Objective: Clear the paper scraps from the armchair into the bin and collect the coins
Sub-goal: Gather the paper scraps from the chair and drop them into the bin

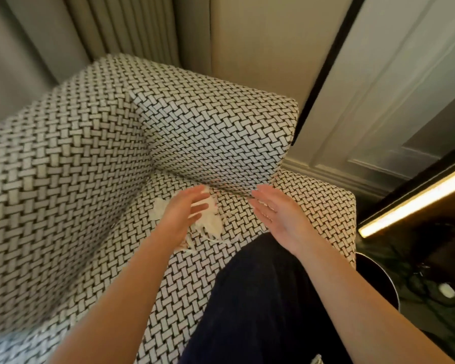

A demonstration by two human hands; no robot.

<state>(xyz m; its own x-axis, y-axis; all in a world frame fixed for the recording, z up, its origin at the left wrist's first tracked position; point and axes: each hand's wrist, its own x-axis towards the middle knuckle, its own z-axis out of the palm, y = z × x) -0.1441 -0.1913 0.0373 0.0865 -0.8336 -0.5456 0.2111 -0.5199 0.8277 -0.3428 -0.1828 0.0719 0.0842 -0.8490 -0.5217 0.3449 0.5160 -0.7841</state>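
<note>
**Head view.** The armchair (63,153), covered in a black-and-white basket weave, filled most of the frame. The paper scraps (209,223) lay in a loose pale heap on the armchair's seat, close to the inner corner where the seat met the upright cushions. A few thin strips trailed from the heap toward the armchair's front edge.

My left hand (184,214) was spread wide with straight fingers over the left part of the heap and held nothing. Motion blur hid whether it touched the paper. My right hand (279,216) was equally wide and empty. Its palm was turned inward above the armchair seat, just right of the heap and apart from it. My leg (260,298), in dark cloth, crossed the front of the armchair seat.

A dark round rim, which I took to be the bin (378,277), stood on the floor just beside the armchair's right front corner. No coins showed anywhere on the armchair.

The step in hand, as I judged it, was gathering the heap between both palms. To do it well, the hands should close low against the weave and sweep the trailing strips inward. The fingers should cup beneath the paper rather than pinch its top. Light scraps could slip out on the way to the bin. Coins might lie under the heap or in the armchair's crease.
</note>
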